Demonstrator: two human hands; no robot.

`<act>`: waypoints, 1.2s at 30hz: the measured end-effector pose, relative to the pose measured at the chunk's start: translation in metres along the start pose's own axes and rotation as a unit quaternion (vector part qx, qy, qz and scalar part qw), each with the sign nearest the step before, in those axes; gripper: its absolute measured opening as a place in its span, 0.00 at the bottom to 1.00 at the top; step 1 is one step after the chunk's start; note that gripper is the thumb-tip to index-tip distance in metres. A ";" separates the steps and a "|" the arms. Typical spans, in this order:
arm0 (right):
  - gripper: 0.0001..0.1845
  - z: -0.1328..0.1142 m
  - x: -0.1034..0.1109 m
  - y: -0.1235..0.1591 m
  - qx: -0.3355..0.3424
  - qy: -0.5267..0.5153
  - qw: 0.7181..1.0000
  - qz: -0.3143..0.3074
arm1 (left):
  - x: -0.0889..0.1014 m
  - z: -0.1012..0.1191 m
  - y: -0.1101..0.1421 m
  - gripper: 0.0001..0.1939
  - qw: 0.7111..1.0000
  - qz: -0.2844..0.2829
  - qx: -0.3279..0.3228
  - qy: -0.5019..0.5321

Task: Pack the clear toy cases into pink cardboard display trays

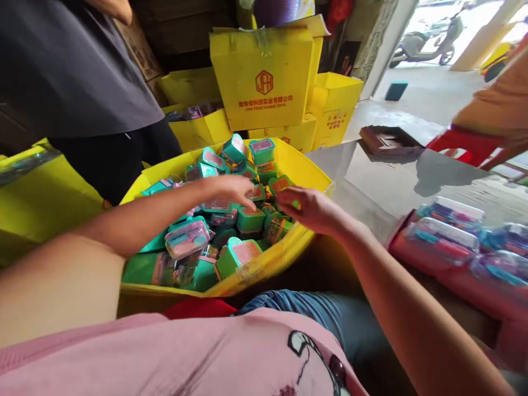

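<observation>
A yellow carton (pixel 307 165) in front of me is heaped with small teal-green plastic boxes that have clear or labelled lids. My left hand (pixel 233 190) hovers over the middle of the heap, thumb and fingers apart, nothing seen in it. Across from it, my right hand (pixel 307 208) reaches in over the carton's right rim, its fingers bent and spaced near some green boxes. Whether those fingertips touch a box is hard to see. Nearer to me lie a clear-lidded box (pixel 187 237) and a teal box with a pink label (pixel 239 256).
On my right is a grey table (pixel 350 176) with a shallow brown tray (pixel 390 140) and a pink carton of clear-lidded packs (pixel 445 236). Yellow cartons (pixel 264 82) are stacked behind. One person (pixel 91 71) stands at left; another person's arm (pixel 495 110) shows at right.
</observation>
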State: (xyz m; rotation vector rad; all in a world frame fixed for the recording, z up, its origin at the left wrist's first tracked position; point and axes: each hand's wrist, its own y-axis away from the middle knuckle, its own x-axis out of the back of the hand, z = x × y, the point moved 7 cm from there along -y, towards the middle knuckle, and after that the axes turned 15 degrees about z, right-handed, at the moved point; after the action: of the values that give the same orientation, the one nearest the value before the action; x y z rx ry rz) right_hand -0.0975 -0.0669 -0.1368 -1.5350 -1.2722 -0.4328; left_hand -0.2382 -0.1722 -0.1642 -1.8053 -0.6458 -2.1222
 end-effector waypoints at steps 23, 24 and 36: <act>0.31 -0.025 -0.172 0.009 -0.036 0.048 0.940 -0.336 | -0.073 -0.096 0.124 0.53 0.974 -0.149 0.131 -0.107; 0.27 -0.023 -0.175 0.013 -0.040 0.029 0.937 -0.346 | -0.078 -0.097 0.125 0.56 0.972 -0.160 0.140 -0.103; 0.14 0.008 -0.189 -0.021 -0.143 -0.002 0.938 -0.315 | -0.074 -0.076 0.109 0.25 0.977 -0.169 0.084 -0.102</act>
State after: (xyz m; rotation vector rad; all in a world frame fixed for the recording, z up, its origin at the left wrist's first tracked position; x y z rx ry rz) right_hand -0.1880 -0.1556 -0.2790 -1.3251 -1.7575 -1.0655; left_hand -0.2367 -0.3100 -0.2295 -1.9450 -1.2230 -2.0166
